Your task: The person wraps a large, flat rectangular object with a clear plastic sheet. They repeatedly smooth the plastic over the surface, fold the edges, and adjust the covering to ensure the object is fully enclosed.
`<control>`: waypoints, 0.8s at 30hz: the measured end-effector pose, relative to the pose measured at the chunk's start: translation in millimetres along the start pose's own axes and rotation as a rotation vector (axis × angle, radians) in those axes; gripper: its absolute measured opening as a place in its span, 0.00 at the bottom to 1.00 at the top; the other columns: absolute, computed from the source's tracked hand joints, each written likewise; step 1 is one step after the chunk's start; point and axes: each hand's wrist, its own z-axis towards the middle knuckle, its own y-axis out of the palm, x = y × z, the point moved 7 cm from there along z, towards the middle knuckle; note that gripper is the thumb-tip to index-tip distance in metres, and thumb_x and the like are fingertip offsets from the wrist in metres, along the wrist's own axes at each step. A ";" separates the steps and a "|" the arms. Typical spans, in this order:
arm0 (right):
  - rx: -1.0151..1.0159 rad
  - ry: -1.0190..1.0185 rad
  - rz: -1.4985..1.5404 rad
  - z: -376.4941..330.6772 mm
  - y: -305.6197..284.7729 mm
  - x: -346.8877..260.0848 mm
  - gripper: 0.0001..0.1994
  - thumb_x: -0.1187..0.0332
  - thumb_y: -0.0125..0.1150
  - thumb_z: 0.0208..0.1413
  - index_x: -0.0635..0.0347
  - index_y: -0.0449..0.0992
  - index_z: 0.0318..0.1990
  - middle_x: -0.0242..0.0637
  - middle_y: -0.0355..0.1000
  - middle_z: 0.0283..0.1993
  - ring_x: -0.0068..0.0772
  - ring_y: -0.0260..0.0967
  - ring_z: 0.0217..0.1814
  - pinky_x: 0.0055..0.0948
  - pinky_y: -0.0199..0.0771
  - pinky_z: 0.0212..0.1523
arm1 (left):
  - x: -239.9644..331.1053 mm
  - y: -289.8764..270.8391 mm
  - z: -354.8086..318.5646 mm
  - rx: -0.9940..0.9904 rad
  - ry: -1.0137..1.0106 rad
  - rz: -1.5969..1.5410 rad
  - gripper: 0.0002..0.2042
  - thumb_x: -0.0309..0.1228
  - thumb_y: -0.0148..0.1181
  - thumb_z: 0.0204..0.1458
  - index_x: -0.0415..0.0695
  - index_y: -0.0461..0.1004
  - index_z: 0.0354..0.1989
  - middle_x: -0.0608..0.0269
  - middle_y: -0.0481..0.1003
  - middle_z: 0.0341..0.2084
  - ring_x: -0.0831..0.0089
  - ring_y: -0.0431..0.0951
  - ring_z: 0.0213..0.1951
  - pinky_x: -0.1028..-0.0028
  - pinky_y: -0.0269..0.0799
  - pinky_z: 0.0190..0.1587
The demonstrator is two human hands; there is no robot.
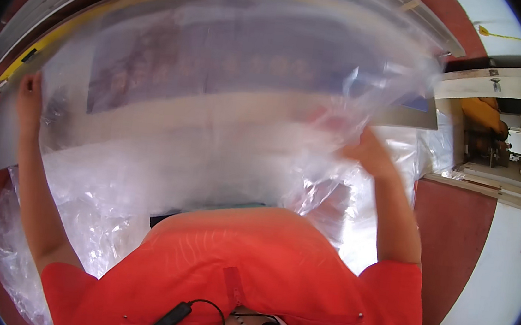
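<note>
A large flat grey panel with a blue printed band [420, 120] is covered by a thin, clear, motion-blurred plastic film [204, 156]. Left hand [31, 91] is placed at the panel's left edge, fingers curled narrow; grip on film can't be told. Right hand [366, 153] is placed near the panel's right end, blurred, grip can't be told. Crumpled clear plastic sheeting [98, 225] is piled nearer than the panel.

Plastic film [210, 157] seen as clear to milky white; panel [417, 104] coloured blue-violet, edged grey; shirt [227, 241] coloured orange-red; strip [55, 39] coloured yellow.
</note>
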 end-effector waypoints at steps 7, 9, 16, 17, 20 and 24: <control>0.552 -0.181 0.153 -60.1 -109.1 -13.1 0.14 0.66 0.46 0.47 0.65 0.65 0.40 0.42 0.66 0.34 0.33 0.65 0.37 0.31 0.67 0.35 | 68.5 46.3 10.8 -0.114 0.123 0.114 0.11 0.38 0.44 0.48 0.43 0.66 0.31 0.50 0.69 0.29 0.51 0.68 0.33 0.64 0.63 0.33; 0.592 -0.032 -0.496 -32.2 -148.8 38.5 0.14 0.63 0.44 0.49 0.65 0.67 0.36 0.42 0.67 0.31 0.28 0.64 0.40 0.29 0.65 0.39 | 102.6 60.9 9.2 -0.118 0.151 0.178 0.10 0.38 0.43 0.49 0.44 0.65 0.31 0.50 0.69 0.28 0.51 0.68 0.33 0.62 0.63 0.33; 0.470 0.194 -0.950 22.2 -106.2 16.8 0.11 0.62 0.53 0.43 0.59 0.70 0.31 0.44 0.69 0.25 0.40 0.67 0.33 0.31 0.65 0.35 | 117.4 58.8 -6.9 -0.074 0.166 0.266 0.10 0.39 0.43 0.49 0.46 0.64 0.32 0.51 0.70 0.27 0.51 0.68 0.31 0.60 0.63 0.30; 0.505 -0.068 -0.847 44.3 -93.5 -2.7 0.14 0.59 0.53 0.43 0.58 0.69 0.35 0.43 0.69 0.31 0.41 0.66 0.37 0.33 0.64 0.37 | 121.4 56.3 -6.7 -0.037 0.175 0.270 0.10 0.39 0.43 0.49 0.46 0.64 0.32 0.51 0.70 0.27 0.51 0.69 0.31 0.60 0.63 0.30; 0.634 -0.566 -0.991 99.6 -52.8 -26.8 0.25 0.52 0.47 0.47 0.62 0.62 0.47 0.44 0.58 0.51 0.40 0.53 0.55 0.33 0.51 0.53 | 132.7 69.7 -4.1 -0.155 0.258 0.131 0.09 0.37 0.44 0.50 0.45 0.65 0.31 0.51 0.70 0.26 0.52 0.69 0.31 0.62 0.63 0.30; 0.197 -0.598 -0.935 88.9 69.7 -53.1 0.35 0.43 0.41 0.45 0.63 0.52 0.54 0.43 0.44 0.59 0.40 0.35 0.63 0.38 0.34 0.59 | 23.3 11.0 -8.1 -0.088 0.241 0.116 0.09 0.35 0.47 0.49 0.42 0.65 0.28 0.53 0.69 0.22 0.58 0.69 0.27 0.67 0.63 0.30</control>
